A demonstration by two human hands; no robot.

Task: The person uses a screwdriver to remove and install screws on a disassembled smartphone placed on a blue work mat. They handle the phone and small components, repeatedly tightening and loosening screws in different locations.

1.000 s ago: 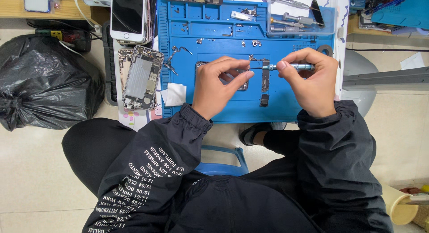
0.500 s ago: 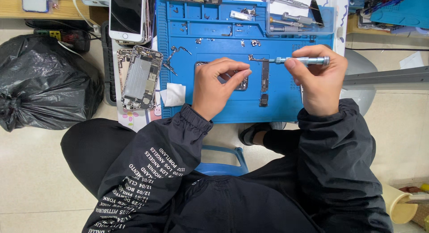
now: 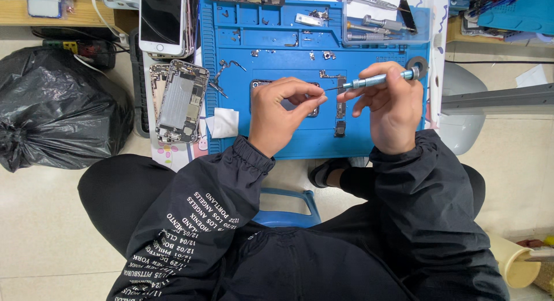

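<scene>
Head view: my right hand (image 3: 392,107) is clamped on a slim screwdriver (image 3: 378,80) held level, its tip meeting my left hand (image 3: 283,113), whose pinched fingertips seem to steady something tiny above the blue mat (image 3: 277,24) near the counter's front edge.

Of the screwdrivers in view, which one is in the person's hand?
The blue-handled screwdriver, held in the right hand over the mat; the other silver ones lie in the clear tray at the top.

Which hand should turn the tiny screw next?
Probably the right hand: it already grips the blue screwdriver, whose tip points at the left hand's pinched fingertips. The left hand looks busy pinching something too small to make out above the blue mat.
</scene>
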